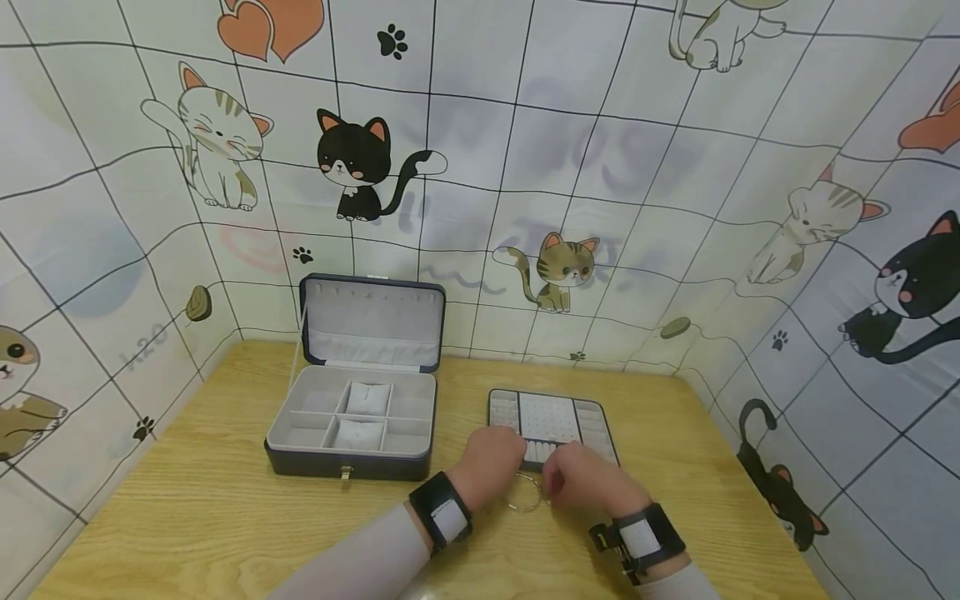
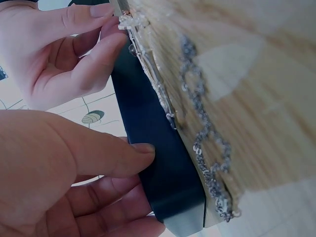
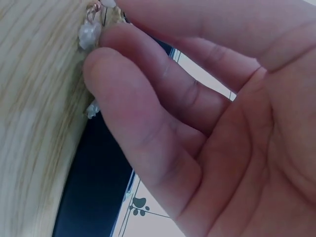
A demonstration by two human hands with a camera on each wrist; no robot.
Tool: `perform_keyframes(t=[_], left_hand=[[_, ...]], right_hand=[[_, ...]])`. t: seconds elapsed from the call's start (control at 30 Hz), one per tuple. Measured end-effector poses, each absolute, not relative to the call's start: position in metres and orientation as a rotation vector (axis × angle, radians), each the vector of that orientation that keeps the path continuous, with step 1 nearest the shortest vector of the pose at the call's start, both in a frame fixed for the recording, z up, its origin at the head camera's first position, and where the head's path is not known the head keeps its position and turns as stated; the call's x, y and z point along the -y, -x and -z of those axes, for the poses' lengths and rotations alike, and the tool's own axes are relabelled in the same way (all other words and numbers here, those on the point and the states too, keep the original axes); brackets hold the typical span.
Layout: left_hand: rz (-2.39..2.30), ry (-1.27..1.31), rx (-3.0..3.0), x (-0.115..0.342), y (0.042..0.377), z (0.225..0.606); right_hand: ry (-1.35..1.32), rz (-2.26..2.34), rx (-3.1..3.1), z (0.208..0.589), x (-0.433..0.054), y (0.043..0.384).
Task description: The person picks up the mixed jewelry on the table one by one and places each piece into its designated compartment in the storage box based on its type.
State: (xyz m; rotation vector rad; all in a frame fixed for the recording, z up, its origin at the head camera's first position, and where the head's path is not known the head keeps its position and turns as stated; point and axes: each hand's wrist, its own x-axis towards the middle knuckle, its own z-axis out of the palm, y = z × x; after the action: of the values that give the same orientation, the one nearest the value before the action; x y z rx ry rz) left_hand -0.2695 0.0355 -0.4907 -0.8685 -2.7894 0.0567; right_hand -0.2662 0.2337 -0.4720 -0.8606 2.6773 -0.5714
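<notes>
My left hand (image 1: 491,462) grips the front left corner of a dark-sided jewellery tray (image 1: 551,417), its thumb (image 2: 140,153) on the side wall. Close to the tray's front edge, my right hand (image 1: 588,479) pinches a fine bracelet (image 2: 159,91) with pale, flower-like charms. One white charm (image 3: 90,34) hangs beside the right fingertips (image 3: 101,74). In the head view a thin loop (image 1: 525,508) shows between the two hands. A silvery linked chain (image 2: 202,106) lies on the wood along the tray's front. The right fingers partly hide the bracelet.
An open dark jewellery box (image 1: 348,465) stands to the left, lid (image 1: 375,325) raised. Two white cushions (image 1: 367,398) sit in its light-lined compartments. A cat-print cloth (image 1: 480,167) covers the walls behind the wooden table (image 1: 187,508).
</notes>
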Motion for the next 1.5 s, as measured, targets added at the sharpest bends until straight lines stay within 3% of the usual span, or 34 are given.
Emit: perform_keyframes(t=[1.5], left_hand=[[-0.039,0.848,2.791,-0.037,0.270,0.492]], right_hand=[[0.898,0.406,-2.752,0.472,-0.222,0.259]])
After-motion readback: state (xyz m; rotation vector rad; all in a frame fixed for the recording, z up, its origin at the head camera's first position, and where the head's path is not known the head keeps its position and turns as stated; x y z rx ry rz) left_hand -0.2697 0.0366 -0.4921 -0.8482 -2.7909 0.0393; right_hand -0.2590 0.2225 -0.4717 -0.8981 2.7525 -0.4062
